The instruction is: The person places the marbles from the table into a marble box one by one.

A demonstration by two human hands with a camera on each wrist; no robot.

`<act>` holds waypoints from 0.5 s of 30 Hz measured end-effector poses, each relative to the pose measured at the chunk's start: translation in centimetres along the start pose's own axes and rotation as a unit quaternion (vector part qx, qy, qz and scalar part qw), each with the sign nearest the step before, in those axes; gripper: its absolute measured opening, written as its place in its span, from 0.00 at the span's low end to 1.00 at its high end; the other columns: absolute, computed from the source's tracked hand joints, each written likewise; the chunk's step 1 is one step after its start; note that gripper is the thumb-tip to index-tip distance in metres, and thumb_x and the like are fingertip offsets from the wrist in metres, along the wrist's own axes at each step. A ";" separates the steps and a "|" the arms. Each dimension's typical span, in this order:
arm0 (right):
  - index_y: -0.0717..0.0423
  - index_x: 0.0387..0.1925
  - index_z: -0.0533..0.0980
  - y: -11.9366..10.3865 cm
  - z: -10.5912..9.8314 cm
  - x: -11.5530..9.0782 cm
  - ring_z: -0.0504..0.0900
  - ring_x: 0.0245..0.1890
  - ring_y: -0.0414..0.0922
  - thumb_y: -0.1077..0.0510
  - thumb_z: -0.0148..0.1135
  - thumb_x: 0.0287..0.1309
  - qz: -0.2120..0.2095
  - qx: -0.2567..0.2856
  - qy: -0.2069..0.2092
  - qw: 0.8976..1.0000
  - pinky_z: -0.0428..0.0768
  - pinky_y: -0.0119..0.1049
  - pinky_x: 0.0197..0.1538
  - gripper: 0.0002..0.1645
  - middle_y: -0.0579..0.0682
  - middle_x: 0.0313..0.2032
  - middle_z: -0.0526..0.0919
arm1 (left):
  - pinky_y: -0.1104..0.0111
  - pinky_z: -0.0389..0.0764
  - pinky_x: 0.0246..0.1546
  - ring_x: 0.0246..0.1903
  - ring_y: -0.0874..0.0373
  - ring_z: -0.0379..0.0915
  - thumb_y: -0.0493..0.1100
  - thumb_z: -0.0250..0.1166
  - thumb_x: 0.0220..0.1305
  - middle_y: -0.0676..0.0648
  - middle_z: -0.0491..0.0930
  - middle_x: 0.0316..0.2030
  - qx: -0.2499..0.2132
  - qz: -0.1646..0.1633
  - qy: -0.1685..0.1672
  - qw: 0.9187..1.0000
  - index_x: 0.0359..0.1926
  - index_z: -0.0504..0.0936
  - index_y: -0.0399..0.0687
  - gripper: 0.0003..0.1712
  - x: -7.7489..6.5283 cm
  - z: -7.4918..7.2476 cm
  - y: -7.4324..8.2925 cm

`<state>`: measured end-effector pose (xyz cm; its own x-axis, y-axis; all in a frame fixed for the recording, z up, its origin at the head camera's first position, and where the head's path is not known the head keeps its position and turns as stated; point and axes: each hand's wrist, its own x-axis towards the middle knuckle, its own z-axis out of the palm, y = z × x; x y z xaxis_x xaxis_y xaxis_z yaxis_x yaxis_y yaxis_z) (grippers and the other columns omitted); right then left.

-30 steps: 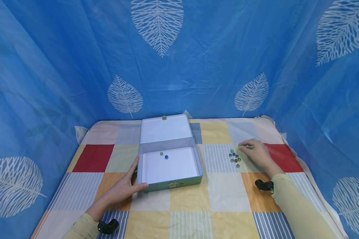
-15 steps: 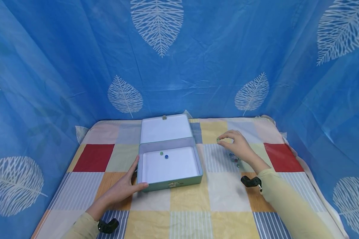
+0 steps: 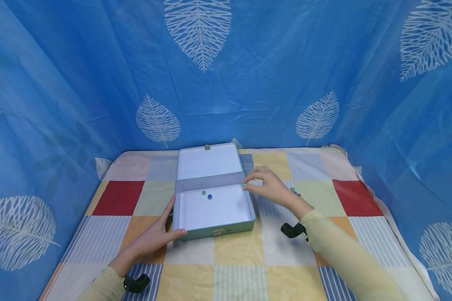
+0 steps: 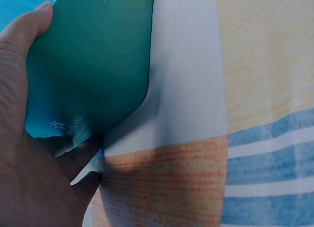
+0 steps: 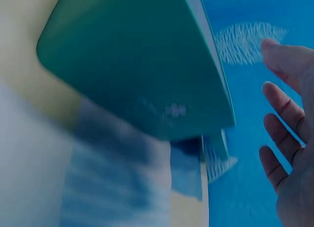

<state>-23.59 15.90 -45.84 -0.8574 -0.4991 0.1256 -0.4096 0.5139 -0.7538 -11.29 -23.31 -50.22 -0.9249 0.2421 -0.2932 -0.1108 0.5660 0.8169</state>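
A green metal tin box (image 3: 226, 230) with a white inside stands on the cloth, its hinged lid (image 3: 209, 161) tipped back. A green marble (image 3: 203, 192) and a blue marble (image 3: 209, 196) lie inside. My left hand (image 3: 156, 234) grips the box's front left corner, thumb at the front and fingers along the left side. At the box's right rim, my right hand (image 3: 269, 186) pinches a small green marble (image 3: 243, 185) between thumb and forefinger. In the right wrist view the fingertips (image 5: 267, 87) show beside the box, but the marble cannot be made out.
Several glass marbles (image 3: 294, 190) lie on the cloth to the right, partly hidden by my right forearm. A patchwork cloth (image 3: 241, 284) covers the table. Blue curtains (image 3: 248, 83) with white leaf prints hang behind and on both sides.
My right hand has lifted a green marble from the group on the right and carried it left to the box's right rim. The left hand and the box stay put.
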 end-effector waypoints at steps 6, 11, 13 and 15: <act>0.34 0.40 0.87 -1.9 2.1 1.4 0.69 0.62 0.48 0.46 0.74 0.61 -0.056 -0.048 -0.023 0.997 0.63 0.58 0.67 0.06 0.41 0.51 0.80 | 0.34 0.45 0.71 0.79 0.40 0.35 0.60 0.71 0.64 0.45 0.34 0.81 -0.001 0.001 0.001 1.000 0.79 0.28 0.82 0.64 0.1 0.0 -0.1; 0.33 0.38 0.87 -2.9 3.6 2.1 0.70 0.59 0.45 0.45 0.75 0.59 -0.101 -0.086 -0.045 0.990 0.65 0.55 0.65 0.05 0.37 0.49 0.79 | 0.34 0.46 0.71 0.79 0.40 0.34 0.59 0.71 0.65 0.45 0.34 0.82 -0.004 0.005 0.001 1.000 0.79 0.28 0.82 0.63 0.1 0.0 -0.2; 0.32 0.38 0.87 -3.0 4.1 2.3 0.70 0.58 0.44 0.45 0.75 0.60 -0.116 -0.098 -0.056 0.987 0.66 0.54 0.64 0.05 0.36 0.49 0.79 | 0.34 0.46 0.71 0.79 0.41 0.34 0.59 0.71 0.65 0.45 0.34 0.82 -0.005 0.007 0.000 1.000 0.79 0.28 0.83 0.63 0.1 0.0 -0.2; 0.31 0.38 0.87 -3.1 4.5 2.4 0.70 0.58 0.43 0.44 0.74 0.61 -0.128 -0.111 -0.067 0.983 0.66 0.54 0.64 0.05 0.36 0.49 0.79 | 0.34 0.46 0.71 0.79 0.41 0.33 0.59 0.71 0.64 0.46 0.33 0.82 -0.007 0.007 0.000 1.000 0.79 0.28 0.82 0.63 0.1 0.0 -0.3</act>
<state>-22.96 9.92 -46.09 -0.6753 -0.7110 0.1959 -0.6767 0.4917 -0.5481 -11.33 -23.44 -50.49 -0.9266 0.2491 -0.2816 -0.1031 0.5519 0.8275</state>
